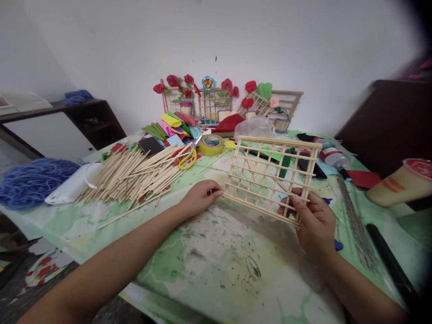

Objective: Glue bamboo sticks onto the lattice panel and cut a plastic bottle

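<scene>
A wooden stick lattice [280, 141] is tilted above the table, with doubled sticks along its top and side edges. My right hand [315, 222] grips its lower right corner, thumb on the near face and fingers behind. My left hand [201, 198] rests low over the table beside the lattice's lower left corner. Its fingers are curled together, and whether they pinch anything or touch that corner is hard to make out. Left of it lies a loose heap of thin wooden sticks [135, 173]. Yellow-handled scissors [188, 158] and a roll of clear tape [211, 144] lie behind.
Finished lattices with red paper flowers [173, 81] lean on the wall. Folded coloured paper [170, 120] is piled before them. At left are blue yarn [37, 182] and a white glue gun-like object or bottle [74, 184]. A lidded drink cup [400, 182] and wires [357, 225] are at right.
</scene>
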The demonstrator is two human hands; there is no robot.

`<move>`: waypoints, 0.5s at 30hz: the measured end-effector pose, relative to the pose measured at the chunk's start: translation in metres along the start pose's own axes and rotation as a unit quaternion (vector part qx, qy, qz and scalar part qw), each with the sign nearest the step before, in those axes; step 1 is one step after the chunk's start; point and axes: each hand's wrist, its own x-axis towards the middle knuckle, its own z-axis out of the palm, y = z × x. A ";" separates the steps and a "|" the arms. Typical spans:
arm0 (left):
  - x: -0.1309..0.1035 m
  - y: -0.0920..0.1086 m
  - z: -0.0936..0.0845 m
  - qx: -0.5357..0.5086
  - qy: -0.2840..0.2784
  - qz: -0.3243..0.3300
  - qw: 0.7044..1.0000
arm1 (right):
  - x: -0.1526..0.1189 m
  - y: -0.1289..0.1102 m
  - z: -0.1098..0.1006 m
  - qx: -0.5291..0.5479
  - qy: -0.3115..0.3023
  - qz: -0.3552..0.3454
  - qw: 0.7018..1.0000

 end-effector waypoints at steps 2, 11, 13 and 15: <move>0.000 -0.001 -0.002 0.011 -0.004 0.015 1.000 | 0.000 0.000 0.000 -0.003 -0.003 0.001 1.000; 0.001 0.000 -0.009 0.066 0.016 0.023 0.997 | 0.000 -0.001 0.002 -0.017 0.001 0.009 1.000; 0.001 -0.005 -0.011 0.054 0.075 -0.012 0.996 | 0.000 -0.001 0.002 -0.016 0.006 0.008 1.000; 0.003 -0.012 -0.014 0.010 0.159 -0.057 0.986 | 0.000 -0.002 0.001 -0.012 0.010 0.012 1.000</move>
